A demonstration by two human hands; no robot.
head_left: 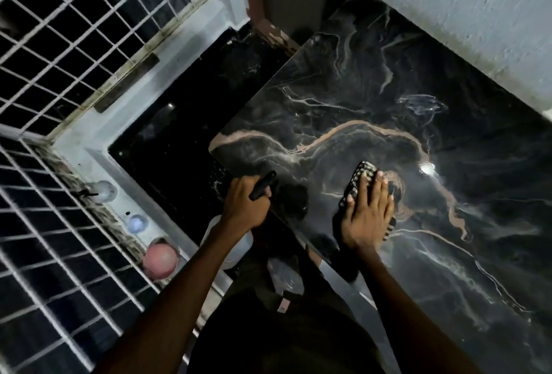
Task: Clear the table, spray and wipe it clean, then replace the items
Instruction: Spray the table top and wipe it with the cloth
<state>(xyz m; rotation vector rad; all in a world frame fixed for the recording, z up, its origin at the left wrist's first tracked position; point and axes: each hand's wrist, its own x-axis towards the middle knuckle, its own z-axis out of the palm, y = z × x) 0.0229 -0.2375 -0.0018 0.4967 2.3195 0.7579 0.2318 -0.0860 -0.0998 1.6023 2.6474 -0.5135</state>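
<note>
The table (373,99) has a glossy black marble-patterned top with tan and white veins, and it carries no items. My right hand (369,215) lies flat, fingers spread, pressing a black-and-white checked cloth (360,176) onto the top near its front-left edge. My left hand (245,203) hovers just off the table's left edge, closed around the black trigger head of a spray bottle (264,185). The bottle's pale body (236,251) hangs below my wrist, mostly hidden by my forearm.
A white window grille (74,30) fills the left side, above a white ledge holding a pink ball (159,260) and two pale round objects (136,223). A light wall (493,15) borders the table's far side. Dark floor (185,123) lies between ledge and table.
</note>
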